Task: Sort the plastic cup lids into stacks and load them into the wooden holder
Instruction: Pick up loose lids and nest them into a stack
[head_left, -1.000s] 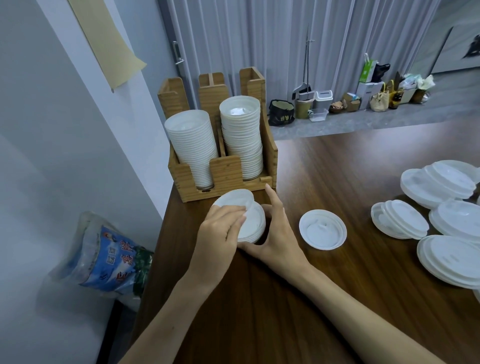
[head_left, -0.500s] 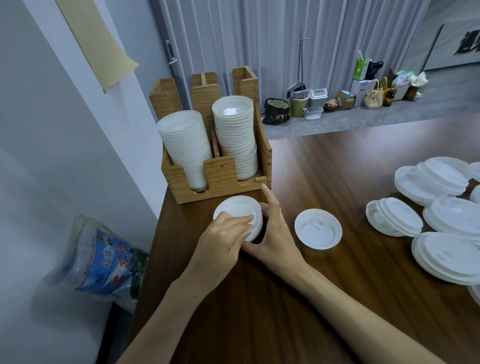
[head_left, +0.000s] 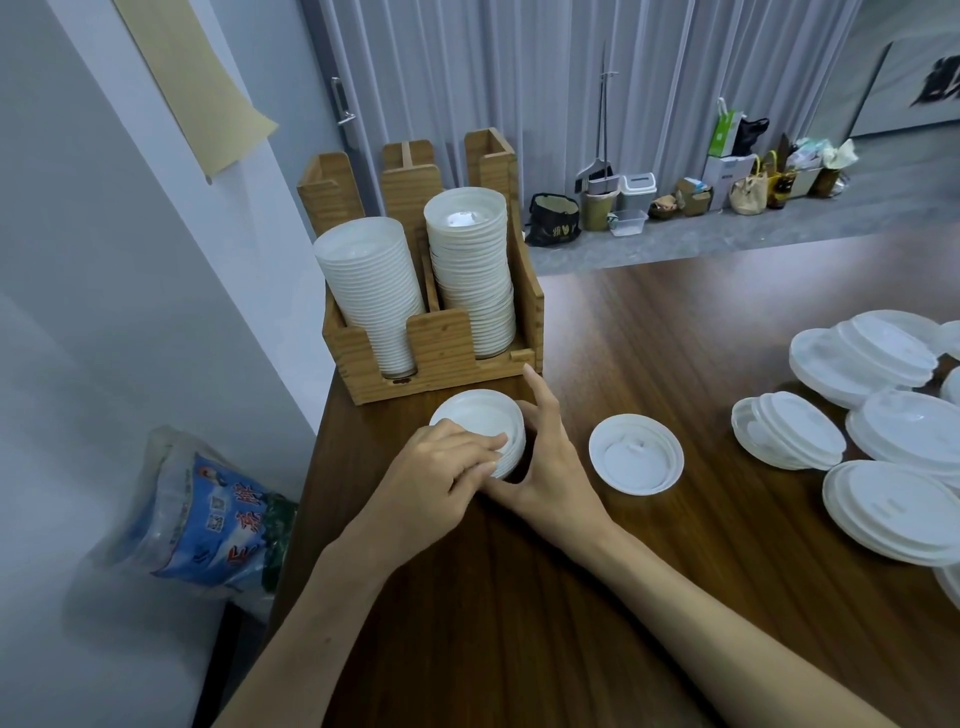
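Note:
A small stack of white lids (head_left: 480, 418) sits on the wooden table just in front of the wooden holder (head_left: 441, 353). My left hand (head_left: 441, 475) grips the stack from its near left side, fingers curled over the rim. My right hand (head_left: 545, 457) cups its right side, index finger straight and pointing toward the holder. The holder's two slots carry tall stacks of white lids: left stack (head_left: 371, 286), right stack (head_left: 470, 270). One single lid (head_left: 636, 452) lies upside up to the right of my hands.
Several larger white lids (head_left: 883, 415) lie in loose piles at the table's right side. A plastic bag with blue print (head_left: 208, 519) sits below the table's left edge beside the wall. Bags and bins line the floor far behind.
The small lid stack was askew a second ago; both hands have squeezed it into a neat, aligned pile. My head moved slightly, shifting the view.

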